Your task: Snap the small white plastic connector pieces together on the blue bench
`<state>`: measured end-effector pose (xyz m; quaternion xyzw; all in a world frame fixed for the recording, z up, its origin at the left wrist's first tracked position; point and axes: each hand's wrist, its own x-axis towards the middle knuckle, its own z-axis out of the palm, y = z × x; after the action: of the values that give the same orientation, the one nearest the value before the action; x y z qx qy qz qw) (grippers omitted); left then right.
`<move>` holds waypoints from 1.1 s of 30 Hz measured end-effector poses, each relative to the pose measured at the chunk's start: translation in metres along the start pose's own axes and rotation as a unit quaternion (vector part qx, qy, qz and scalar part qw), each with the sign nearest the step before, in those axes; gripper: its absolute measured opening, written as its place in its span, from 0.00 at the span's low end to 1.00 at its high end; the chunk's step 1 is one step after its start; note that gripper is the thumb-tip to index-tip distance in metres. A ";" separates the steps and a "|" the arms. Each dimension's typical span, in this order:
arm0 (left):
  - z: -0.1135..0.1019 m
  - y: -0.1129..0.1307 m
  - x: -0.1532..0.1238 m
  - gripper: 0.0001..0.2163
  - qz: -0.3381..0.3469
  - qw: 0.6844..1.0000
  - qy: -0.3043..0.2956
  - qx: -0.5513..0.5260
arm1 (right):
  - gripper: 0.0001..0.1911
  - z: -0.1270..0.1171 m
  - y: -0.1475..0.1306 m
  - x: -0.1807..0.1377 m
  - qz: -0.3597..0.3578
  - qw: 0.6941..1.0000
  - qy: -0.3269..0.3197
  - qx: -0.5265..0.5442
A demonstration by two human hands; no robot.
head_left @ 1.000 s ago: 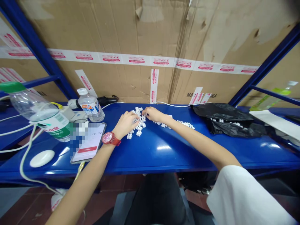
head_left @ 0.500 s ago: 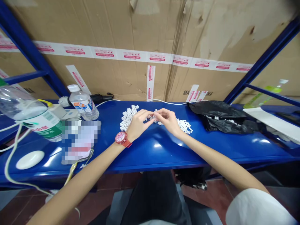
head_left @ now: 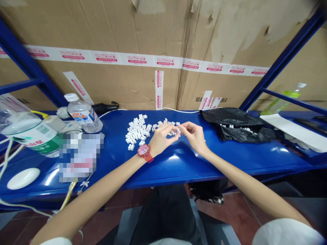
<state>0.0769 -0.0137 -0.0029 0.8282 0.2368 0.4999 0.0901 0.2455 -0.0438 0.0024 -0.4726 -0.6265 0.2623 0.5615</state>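
Left-hand grip (head_left: 162,137) and right-hand grip (head_left: 194,136) raised just above the desk (head_left: 178,166), fingers partly curled, fingertips converging over a loose scatter of small white plastic blocks (head_left: 166,125). Right thumb and forefinger nearly closed; left fingers slightly parted. Hold on any block: not determinable from this view. Nearest block (head_left: 178,130) directly between both sets of fingertips, long axis too small to read. Main heap of blocks (head_left: 136,131) just beside the left-hand grip, on its far-left side. Desk surface: glossy blue metal. Beyond: black plastic bag (head_left: 235,124) to the right, water bottle (head_left: 83,114) to the left, corrugated cardboard (head_left: 153,27) behind, blue shelf uprights (head_left: 281,60) flanking.
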 end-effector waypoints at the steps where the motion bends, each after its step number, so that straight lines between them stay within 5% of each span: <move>1: 0.000 0.002 -0.001 0.01 -0.015 1.000 -0.007 -0.012 | 0.18 -0.001 0.000 -0.002 0.002 1.000 0.000 -0.004; 16: 0.008 0.006 -0.006 0.01 -0.163 0.981 -0.039 -0.095 | 0.25 0.001 0.009 -0.004 0.079 0.997 0.003 0.005; 20: -0.002 -0.008 -0.007 0.02 -0.205 0.976 -0.004 -0.075 | 0.28 -0.016 0.022 -0.001 0.097 0.993 0.056 -0.024; 23: -0.012 -0.018 -0.007 0.03 -0.213 0.977 -0.026 -0.009 | 0.26 -0.031 0.028 -0.001 0.084 0.990 0.041 -0.109; 27: -0.019 -0.026 -0.004 0.04 -0.157 0.965 -0.114 0.175 | 0.23 -0.045 0.027 -0.001 -0.024 0.962 -0.014 -0.273; 30: -0.026 -0.034 -0.004 0.09 -0.147 0.951 -0.105 0.250 | 0.22 -0.063 0.031 -0.002 -0.100 0.928 -0.037 -0.356; 33: -0.034 -0.046 -0.005 0.13 -0.149 0.938 -0.100 0.297 | 0.26 -0.080 0.043 -0.009 -0.087 0.910 -0.062 -0.401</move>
<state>0.0314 0.0210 -0.0080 0.8181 0.4850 0.3025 -0.0636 0.3332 -0.0504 -0.0204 -0.5840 -0.7513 -0.0322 0.3057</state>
